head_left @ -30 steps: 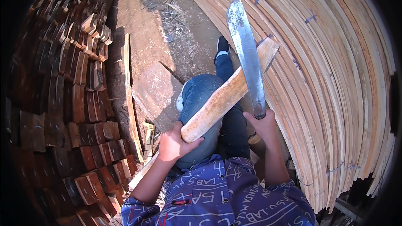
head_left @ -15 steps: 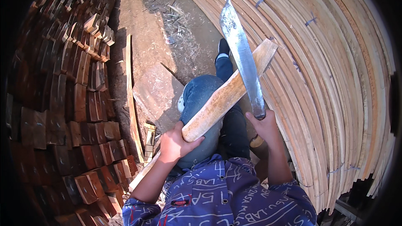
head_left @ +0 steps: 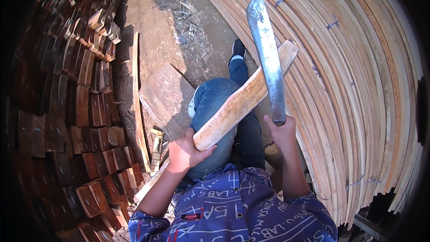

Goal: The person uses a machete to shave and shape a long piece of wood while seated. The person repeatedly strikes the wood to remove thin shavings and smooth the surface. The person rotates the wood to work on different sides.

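Note:
My left hand (head_left: 186,150) is closed round the near end of a long wooden piece (head_left: 233,106), which slants up to the right above my knee. Its surface is pale with brown, rough patches. In my right hand (head_left: 281,132) is a machete (head_left: 268,54), its broad steel blade pointing up and away from me. The blade crosses in front of the wood's far part; whether the two touch I cannot tell. My right fingers wrap the handle, which is mostly hidden.
Long curved-looking timber strips (head_left: 340,85) are stacked on the right. Stacked wooden blocks (head_left: 92,143) fill the left. A flat board (head_left: 166,96) and a thin wood strip (head_left: 136,94) lie on the ground, with wood shavings (head_left: 190,22) farther off.
The machete has swung a little to the right and stands more upright. The wooden piece stays in nearly the same place in my left hand.

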### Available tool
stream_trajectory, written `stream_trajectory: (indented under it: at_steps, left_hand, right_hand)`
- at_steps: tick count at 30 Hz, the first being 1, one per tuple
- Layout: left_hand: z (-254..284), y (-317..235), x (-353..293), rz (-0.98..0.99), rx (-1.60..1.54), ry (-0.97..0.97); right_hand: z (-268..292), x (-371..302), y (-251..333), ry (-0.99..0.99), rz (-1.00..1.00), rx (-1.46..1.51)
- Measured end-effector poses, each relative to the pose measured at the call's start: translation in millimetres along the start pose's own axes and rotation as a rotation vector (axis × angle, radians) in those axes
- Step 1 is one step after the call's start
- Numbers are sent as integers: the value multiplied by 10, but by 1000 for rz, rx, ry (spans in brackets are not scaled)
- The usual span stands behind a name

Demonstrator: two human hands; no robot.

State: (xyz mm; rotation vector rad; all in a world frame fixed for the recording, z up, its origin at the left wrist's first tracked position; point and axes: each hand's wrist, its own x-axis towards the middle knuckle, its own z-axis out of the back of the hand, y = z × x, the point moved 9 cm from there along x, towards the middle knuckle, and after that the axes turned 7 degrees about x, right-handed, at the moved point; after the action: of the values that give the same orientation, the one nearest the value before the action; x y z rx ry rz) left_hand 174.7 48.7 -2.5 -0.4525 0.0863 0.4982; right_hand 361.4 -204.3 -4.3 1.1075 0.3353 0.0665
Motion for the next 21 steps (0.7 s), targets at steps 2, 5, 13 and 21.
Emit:
stream_trajectory:
  at_steps: [2, 5, 13, 21]
  left_hand:
    - [-39, 46, 0, 19, 0, 38]
    - [-30, 59, 3, -8, -52, 6]
    - [-60, 104, 14, 15, -70, 23]
    - [-51, 87, 38, -13, -110, 10]
  right_hand:
    - [23, -4, 145, -4, 60, -75]
    - [71, 20, 135, 25, 51, -65]
    - [222, 133, 193, 33, 92, -79]
    - [239, 56, 17, 29, -58, 29]
